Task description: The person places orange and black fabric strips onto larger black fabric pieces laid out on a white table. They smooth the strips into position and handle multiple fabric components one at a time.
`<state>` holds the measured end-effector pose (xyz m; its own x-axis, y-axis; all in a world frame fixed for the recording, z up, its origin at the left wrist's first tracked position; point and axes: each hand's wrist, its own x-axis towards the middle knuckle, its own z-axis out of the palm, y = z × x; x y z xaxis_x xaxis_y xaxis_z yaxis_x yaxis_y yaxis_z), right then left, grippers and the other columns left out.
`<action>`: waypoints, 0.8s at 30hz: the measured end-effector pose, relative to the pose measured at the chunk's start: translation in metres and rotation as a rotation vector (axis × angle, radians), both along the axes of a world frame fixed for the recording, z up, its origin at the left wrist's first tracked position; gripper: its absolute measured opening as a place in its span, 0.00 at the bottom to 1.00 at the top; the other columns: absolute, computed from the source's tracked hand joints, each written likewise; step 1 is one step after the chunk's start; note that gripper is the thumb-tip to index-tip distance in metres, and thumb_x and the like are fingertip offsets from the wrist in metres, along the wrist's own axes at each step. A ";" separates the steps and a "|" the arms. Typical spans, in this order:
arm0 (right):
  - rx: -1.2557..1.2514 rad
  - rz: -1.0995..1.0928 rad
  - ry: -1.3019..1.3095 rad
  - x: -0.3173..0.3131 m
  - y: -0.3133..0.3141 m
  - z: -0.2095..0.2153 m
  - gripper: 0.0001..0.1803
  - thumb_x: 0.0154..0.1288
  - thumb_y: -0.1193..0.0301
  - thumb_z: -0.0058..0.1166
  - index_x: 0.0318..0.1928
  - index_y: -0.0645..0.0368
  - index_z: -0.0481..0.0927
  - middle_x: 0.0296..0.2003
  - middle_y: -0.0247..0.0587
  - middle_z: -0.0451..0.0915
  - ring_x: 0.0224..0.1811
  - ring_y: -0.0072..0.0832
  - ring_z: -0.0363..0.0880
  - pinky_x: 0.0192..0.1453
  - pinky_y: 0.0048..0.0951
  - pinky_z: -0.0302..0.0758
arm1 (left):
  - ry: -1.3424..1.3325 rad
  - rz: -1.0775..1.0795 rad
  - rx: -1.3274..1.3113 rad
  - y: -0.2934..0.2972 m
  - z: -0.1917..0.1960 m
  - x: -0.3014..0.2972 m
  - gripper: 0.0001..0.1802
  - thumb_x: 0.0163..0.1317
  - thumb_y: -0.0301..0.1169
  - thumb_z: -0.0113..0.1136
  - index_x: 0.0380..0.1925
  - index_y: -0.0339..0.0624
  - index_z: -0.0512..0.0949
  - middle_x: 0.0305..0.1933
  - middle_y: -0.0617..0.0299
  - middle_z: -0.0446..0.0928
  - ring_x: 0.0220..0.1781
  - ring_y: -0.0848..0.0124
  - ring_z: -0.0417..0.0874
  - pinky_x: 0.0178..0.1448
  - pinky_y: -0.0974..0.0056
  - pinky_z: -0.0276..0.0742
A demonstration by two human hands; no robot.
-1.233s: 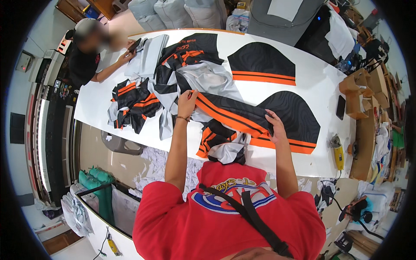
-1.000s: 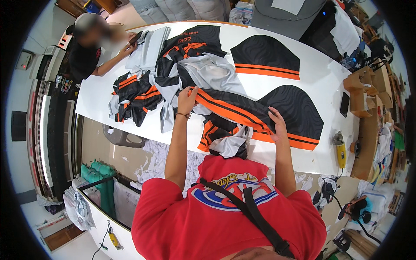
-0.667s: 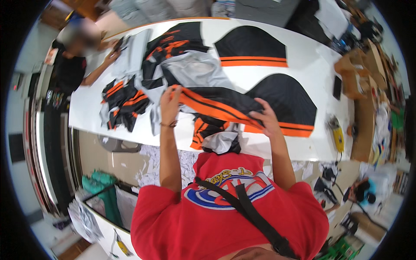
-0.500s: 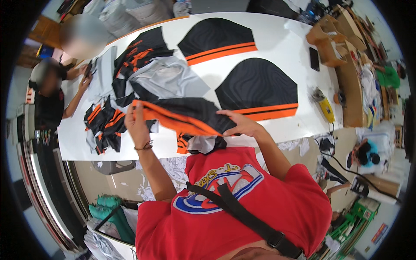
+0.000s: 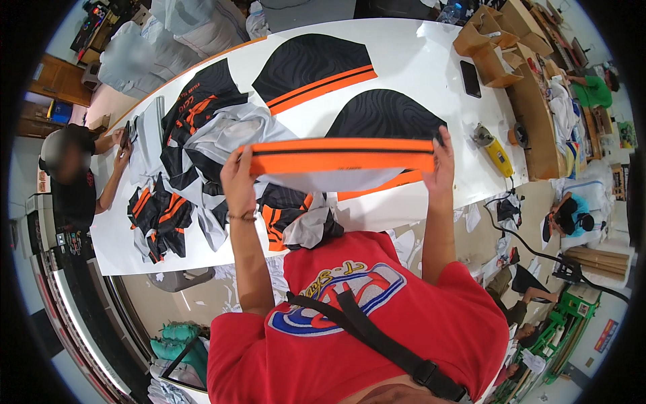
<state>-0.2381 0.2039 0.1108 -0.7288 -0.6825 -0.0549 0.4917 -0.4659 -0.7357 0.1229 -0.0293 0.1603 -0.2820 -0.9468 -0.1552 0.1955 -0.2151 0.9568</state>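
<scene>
Crosswise, the orange-banded fabric piece (image 5: pixel 343 158) hung above the white table (image 5: pixel 420 67) | left hand (image 5: pixel 239 187) pinched its left end, right hand (image 5: pixel 441 165) its right | long axis ran between them, neither hand nearer

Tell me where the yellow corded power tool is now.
In the head view, the yellow corded power tool lies on the right part of the white table, below the black phone and to the right of the right hand.

At the frame's centre, an orange fabric piece (image 5: pixel 343 160) is held between left hand (image 5: pixel 238 180) and right hand (image 5: pixel 441 165); a yellow tool (image 5: pixel 498 158) is seen at centre right.
</scene>
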 end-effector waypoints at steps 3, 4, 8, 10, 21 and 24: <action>0.023 -0.065 -0.013 -0.020 -0.014 0.010 0.22 0.70 0.83 0.51 0.63 0.61 0.69 0.46 0.42 0.82 0.48 0.27 0.82 0.53 0.31 0.81 | 0.000 -0.094 0.035 -0.016 -0.003 -0.032 0.13 0.74 0.36 0.57 0.46 0.37 0.80 0.41 0.64 0.83 0.37 0.77 0.84 0.39 0.70 0.82; 0.027 -0.073 -0.015 -0.028 -0.020 0.015 0.22 0.69 0.84 0.53 0.62 0.62 0.69 0.43 0.40 0.82 0.47 0.24 0.82 0.50 0.26 0.81 | -0.008 -0.106 0.047 -0.021 -0.004 -0.039 0.14 0.74 0.37 0.57 0.47 0.37 0.80 0.42 0.63 0.83 0.38 0.76 0.85 0.40 0.69 0.82; 0.041 -0.161 -0.008 -0.042 -0.034 0.030 0.20 0.67 0.85 0.56 0.58 0.63 0.72 0.42 0.40 0.83 0.45 0.24 0.82 0.49 0.23 0.81 | 0.025 -0.122 0.028 -0.032 -0.005 -0.053 0.13 0.74 0.37 0.57 0.47 0.37 0.80 0.42 0.62 0.84 0.38 0.76 0.85 0.39 0.69 0.82; 0.069 -0.163 0.008 -0.043 -0.033 0.033 0.20 0.67 0.85 0.57 0.58 0.63 0.72 0.41 0.40 0.82 0.45 0.23 0.82 0.49 0.22 0.80 | 0.033 -0.119 0.017 -0.032 -0.006 -0.052 0.13 0.73 0.36 0.57 0.46 0.38 0.80 0.42 0.62 0.84 0.38 0.76 0.85 0.39 0.69 0.82; 0.064 -0.177 0.138 -0.052 0.012 0.047 0.18 0.69 0.83 0.54 0.58 0.59 0.73 0.42 0.42 0.83 0.45 0.28 0.85 0.52 0.29 0.82 | 0.027 -0.228 0.134 0.006 -0.004 -0.020 0.11 0.72 0.32 0.58 0.44 0.36 0.81 0.37 0.64 0.83 0.34 0.77 0.84 0.36 0.69 0.83; 0.124 -0.174 0.168 -0.068 0.005 0.052 0.20 0.68 0.84 0.55 0.59 0.62 0.71 0.44 0.46 0.82 0.46 0.29 0.84 0.53 0.28 0.82 | 0.058 -0.262 0.117 0.001 -0.005 -0.032 0.12 0.71 0.33 0.60 0.45 0.35 0.81 0.40 0.63 0.83 0.37 0.76 0.85 0.37 0.67 0.82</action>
